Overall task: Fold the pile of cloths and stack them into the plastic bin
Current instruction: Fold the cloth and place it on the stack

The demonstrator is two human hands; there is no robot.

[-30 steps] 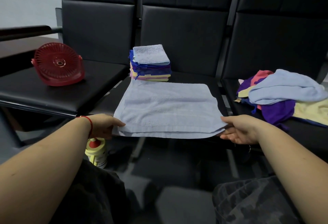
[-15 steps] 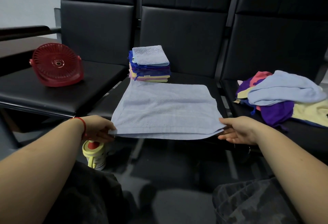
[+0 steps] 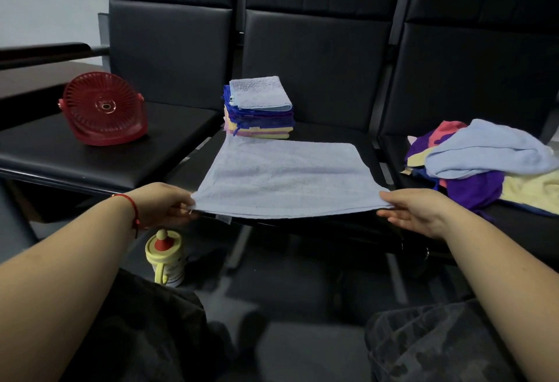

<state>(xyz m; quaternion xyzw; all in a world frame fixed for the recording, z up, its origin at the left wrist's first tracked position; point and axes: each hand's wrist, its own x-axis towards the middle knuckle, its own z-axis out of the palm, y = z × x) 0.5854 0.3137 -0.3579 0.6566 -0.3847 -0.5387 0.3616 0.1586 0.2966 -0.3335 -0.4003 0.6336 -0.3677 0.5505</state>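
Both hands pinch the near corners of a light blue cloth [image 3: 284, 176] on the middle seat [image 3: 341, 135].
Left hand [image 3: 165, 203] and right hand [image 3: 420, 211] grip its front edge; behind the cloth sits the folded stack [image 3: 258, 108], right of it the unfolded pile [image 3: 481, 164], left a red fan [image 3: 102, 109], below-left a yellow cup [image 3: 166, 256].

Light blue cloth [image 3: 287, 176] flat on middle seat; folded stack [image 3: 258, 108] behind it; unfolded pile [image 3: 484, 164] on right seat.

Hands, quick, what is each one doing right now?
Left hand: pinches the near left corner of the light blue terry cloth.
Right hand: grips the cloth's near right corner.
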